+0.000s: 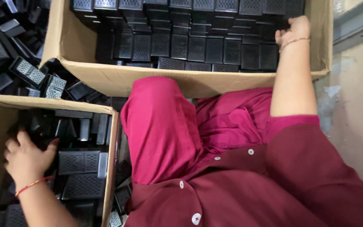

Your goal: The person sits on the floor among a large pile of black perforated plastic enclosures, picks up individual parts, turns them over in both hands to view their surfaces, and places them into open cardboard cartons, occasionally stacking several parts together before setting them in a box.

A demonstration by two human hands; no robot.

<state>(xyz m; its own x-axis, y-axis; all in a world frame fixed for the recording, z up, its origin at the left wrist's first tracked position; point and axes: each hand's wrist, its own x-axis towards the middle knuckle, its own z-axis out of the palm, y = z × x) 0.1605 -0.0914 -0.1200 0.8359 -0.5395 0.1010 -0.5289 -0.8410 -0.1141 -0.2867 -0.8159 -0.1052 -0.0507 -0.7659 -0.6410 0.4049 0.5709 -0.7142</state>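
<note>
My left hand (26, 157) reaches into a cardboard box (113, 138) at the lower left, fingers curled among loose black plastic parts (78, 162) with perforated grille faces. Whether it grips one is hidden by the hand. My right hand (294, 31) is stretched into a bigger cardboard box (106, 77) ahead, resting at the right end of neat rows of the same black grilled parts (198, 48). Its fingers bend down onto a part at the row's end; the grip itself is not visible. My knee in pink cloth (160, 126) sits between the boxes.
A loose heap of black grilled parts (30, 71) lies on the floor at the upper left, spilling between the two boxes. A pale concrete wall or floor (358, 105) runs along the right, with a grey ledge (358, 21) above it.
</note>
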